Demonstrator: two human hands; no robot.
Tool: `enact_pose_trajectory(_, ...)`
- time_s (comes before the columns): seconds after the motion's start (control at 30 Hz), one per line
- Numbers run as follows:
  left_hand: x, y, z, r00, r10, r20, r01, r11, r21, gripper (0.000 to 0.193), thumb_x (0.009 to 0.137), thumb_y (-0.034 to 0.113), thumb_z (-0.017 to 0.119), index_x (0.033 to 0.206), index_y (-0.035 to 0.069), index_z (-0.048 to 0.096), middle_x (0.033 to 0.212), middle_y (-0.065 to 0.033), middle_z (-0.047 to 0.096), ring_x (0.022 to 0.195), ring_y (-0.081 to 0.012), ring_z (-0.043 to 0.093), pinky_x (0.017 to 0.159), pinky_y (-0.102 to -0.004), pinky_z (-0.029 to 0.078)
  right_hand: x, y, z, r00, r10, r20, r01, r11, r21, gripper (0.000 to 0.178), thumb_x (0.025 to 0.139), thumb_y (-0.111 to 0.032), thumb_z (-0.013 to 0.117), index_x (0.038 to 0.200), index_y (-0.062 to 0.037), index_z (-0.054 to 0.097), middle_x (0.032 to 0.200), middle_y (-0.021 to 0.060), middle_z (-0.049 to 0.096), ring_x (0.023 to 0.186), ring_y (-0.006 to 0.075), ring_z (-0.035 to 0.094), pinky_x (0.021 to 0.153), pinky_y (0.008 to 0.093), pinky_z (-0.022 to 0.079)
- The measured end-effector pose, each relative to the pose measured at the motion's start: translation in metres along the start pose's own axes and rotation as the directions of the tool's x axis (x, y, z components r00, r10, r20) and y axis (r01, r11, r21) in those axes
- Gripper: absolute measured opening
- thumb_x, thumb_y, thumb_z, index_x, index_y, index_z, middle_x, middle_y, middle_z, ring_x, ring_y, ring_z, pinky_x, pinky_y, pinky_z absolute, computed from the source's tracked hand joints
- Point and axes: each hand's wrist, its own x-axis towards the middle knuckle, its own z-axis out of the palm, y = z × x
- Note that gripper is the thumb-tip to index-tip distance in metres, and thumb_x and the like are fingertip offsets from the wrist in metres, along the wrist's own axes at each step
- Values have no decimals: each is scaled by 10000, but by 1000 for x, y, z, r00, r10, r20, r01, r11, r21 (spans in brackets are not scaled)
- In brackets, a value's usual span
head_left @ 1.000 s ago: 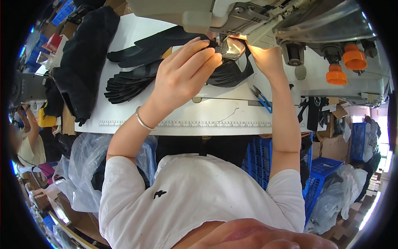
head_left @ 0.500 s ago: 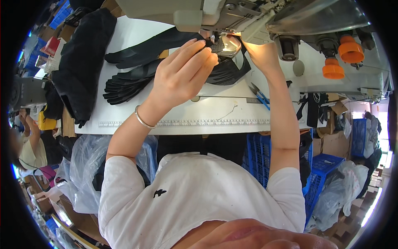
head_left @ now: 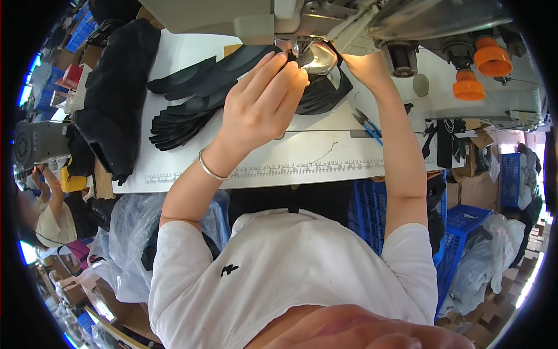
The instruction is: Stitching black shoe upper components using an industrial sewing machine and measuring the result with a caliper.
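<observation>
At the sewing machine's needle area (head_left: 298,49), my left hand (head_left: 256,104) is closed, fingers bent and pressed together on a black fabric piece (head_left: 247,58). This long piece trails left across the white table. My right hand (head_left: 365,68) reaches behind the machine head beside a thin black edge of fabric; its fingertips are hidden. A shiny rounded metal part (head_left: 321,59) sits between my hands under the lamp light. Fanned black fabric pieces (head_left: 183,125) lie below the trailing piece, and a black layered piece (head_left: 325,93) lies right of my left hand.
Blue-handled snips (head_left: 369,127) lie near my right forearm. A ruler strip (head_left: 273,171) runs along the table's front edge. Dark folded cloth (head_left: 116,99) covers the left side. Orange cups (head_left: 493,57) hang at right. Blue crates (head_left: 462,227) stand below. Another person (head_left: 55,215) is at far left.
The upper long black piece has slid right toward the needle, uncovering more of the piece beneath it. My hands stay near the needle; the whole view has shifted slightly.
</observation>
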Motion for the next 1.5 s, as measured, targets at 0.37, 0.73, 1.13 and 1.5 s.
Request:
enact_pose_trajectory(0.37, -4, -13, 0, 998, 52, -24, -53, 998, -35, 103, 755, 23, 763, 844, 5, 713, 983, -86, 645, 976, -265, 704, 878, -383, 652, -9, -5, 3, 976, -199, -88, 193, 979, -70, 236, 741, -92, 781, 957, -24, 713, 908, 178, 711, 908, 394, 668, 771, 441, 533)
enact_pose_trajectory(0.73, 2, -3, -2, 999, -39, 23, 40, 999, -13, 157, 742, -3, 739, 891, 19, 694, 983, -69, 637, 1007, -238, 688, 861, -357, 644, -6, 7, 8, 982, -124, -142, 134, 989, 65, 245, 732, -103, 789, 944, -17, 702, 888, 184, 697, 875, 400, 661, 752, 460, 521)
enact_pose_trajectory(1.13, 1, -1, -2, 998, -69, 6, 69, 998, 3, 133, 735, -5, 719, 861, 14, 681, 978, -66, 629, 993, -225, 684, 868, -353, 644, -7, 29, 20, 979, -126, -159, 122, 992, -35, 465, 746, -222, 907, 1081, -18, 658, 1009, 166, 693, 957, 389, 647, 819, 466, 518)
enact_pose_trajectory(1.5, 0, -12, -18, 986, -159, 55, 167, 965, -202, 203, 721, -2, 762, 920, 20, 731, 999, -65, 698, 982, -242, 722, 877, -337, 636, -36, -23, 11, 976, 17, -216, -4, 998, 61, 299, 833, -86, 775, 1103, -25, 662, 1028, 142, 670, 962, 360, 637, 857, 433, 506)
